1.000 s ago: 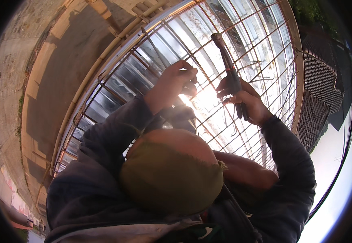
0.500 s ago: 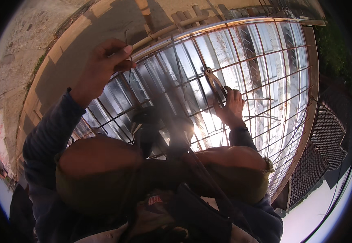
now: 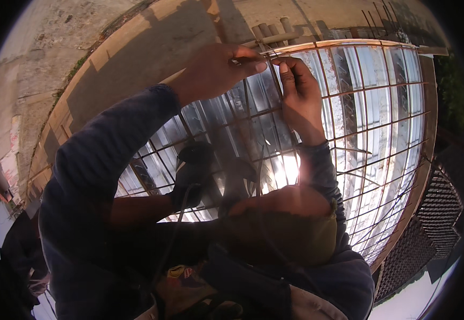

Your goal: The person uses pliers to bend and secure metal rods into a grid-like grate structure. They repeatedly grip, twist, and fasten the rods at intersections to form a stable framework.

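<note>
My left hand (image 3: 216, 69) reaches across to the far edge of a steel bar mesh (image 3: 373, 89), thumb and forefinger pinched on a thin wire (image 3: 270, 55). Close beside it, my right hand (image 3: 302, 101) has its thumb and forefinger pressed together at the other side of that wire. Under the mesh lies shiny corrugated metal sheeting (image 3: 370, 74). My dark shoes (image 3: 194, 154) rest on the mesh between my bent knees. The pincers seen earlier do not show; my right hand and arm cover part of that area.
Round wooden poles (image 3: 277, 39) stick out past the far edge, high above pale ground (image 3: 56, 53). A wooden board (image 3: 429, 106) borders the right side, with a tiled roof (image 3: 434, 197) beyond. Short loose bars (image 3: 352, 151) lie on the mesh at right.
My left hand has moved right with the wire. My right hand has left the pincers and come up to meet it at the mesh's far edge. My view has shifted slightly.
</note>
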The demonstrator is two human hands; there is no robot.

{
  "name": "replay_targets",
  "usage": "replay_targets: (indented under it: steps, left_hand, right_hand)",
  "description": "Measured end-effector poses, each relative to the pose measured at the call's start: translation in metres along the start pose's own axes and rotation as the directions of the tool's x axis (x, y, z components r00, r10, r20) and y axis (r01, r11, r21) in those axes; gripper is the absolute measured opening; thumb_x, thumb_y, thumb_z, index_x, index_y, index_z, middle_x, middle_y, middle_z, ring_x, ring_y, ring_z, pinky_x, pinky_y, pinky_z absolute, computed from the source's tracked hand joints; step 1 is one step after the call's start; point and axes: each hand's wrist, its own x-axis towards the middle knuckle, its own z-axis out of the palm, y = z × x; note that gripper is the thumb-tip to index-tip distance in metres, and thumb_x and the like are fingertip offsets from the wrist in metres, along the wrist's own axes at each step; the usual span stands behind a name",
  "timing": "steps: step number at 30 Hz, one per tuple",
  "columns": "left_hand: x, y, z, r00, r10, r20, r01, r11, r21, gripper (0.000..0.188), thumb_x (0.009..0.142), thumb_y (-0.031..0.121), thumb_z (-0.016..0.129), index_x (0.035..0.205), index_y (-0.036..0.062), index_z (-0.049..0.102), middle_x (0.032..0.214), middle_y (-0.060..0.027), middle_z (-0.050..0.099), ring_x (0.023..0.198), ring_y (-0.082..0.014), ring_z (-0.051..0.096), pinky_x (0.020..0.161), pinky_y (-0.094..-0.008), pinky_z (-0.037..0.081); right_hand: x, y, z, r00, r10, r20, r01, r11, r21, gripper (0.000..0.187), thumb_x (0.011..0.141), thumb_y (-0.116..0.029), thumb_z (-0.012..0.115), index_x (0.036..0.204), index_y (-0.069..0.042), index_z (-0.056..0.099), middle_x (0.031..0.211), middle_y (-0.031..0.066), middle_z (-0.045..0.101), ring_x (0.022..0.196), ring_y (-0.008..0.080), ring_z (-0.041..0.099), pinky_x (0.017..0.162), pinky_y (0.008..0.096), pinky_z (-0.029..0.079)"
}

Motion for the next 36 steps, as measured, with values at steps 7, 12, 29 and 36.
replay_targets:
  steps: [7,12,29,36]
  left_hand:
    - [0.029,-0.174,0.035,0.983,0.082,-0.162,-0.069,0.994,0.086,0.042,0.116,0.04,0.052,0.147,0.0146,0.064,0.139,-0.0149,0.072,0.131,-0.0318,0.066,0.114,-0.0442,0.048]
    - [0.047,-0.16,0.041,0.981,-0.148,0.125,0.153,0.988,-0.027,0.045,0.116,0.049,0.047,0.144,0.0168,0.063,0.133,-0.0165,0.074,0.125,-0.0321,0.069,0.107,-0.0461,0.05]
    - [0.017,-0.167,0.02,0.982,-0.186,0.029,0.185,0.981,0.052,0.045,0.114,0.053,0.053,0.136,0.0159,0.065,0.116,-0.0167,0.076,0.11,-0.0325,0.073,0.094,-0.0463,0.054]
    - [0.017,-0.174,0.018,0.978,-0.209,0.017,0.21,0.977,-0.029,0.043,0.113,0.046,0.058,0.142,0.0156,0.068,0.127,-0.0154,0.076,0.117,-0.0294,0.073,0.099,-0.0413,0.055]
  right_hand:
    - [-0.001,0.049,0.026,0.912,0.4,0.086,-0.344,0.864,-0.368,0.037,0.099,-0.032,0.079,0.122,-0.002,0.074,0.091,0.0099,0.077,0.082,0.0213,0.073,0.077,0.036,0.057]
    - [-0.006,0.078,0.06,0.963,0.217,0.157,-0.117,0.868,-0.482,0.033,0.097,-0.022,0.077,0.123,-0.002,0.077,0.107,0.0201,0.08,0.101,0.0366,0.078,0.09,0.0444,0.061]
    - [-0.006,0.046,0.051,0.952,0.184,0.246,-0.021,0.838,-0.545,0.037,0.116,-0.022,0.054,0.147,-0.008,0.068,0.105,0.0197,0.076,0.087,0.0262,0.071,0.085,0.0401,0.056]
    - [-0.022,0.021,0.043,0.808,0.459,0.368,-0.225,0.819,-0.528,0.018,0.109,-0.016,0.057,0.119,-0.004,0.063,0.094,0.0259,0.076,0.09,0.0501,0.073,0.08,0.057,0.057]
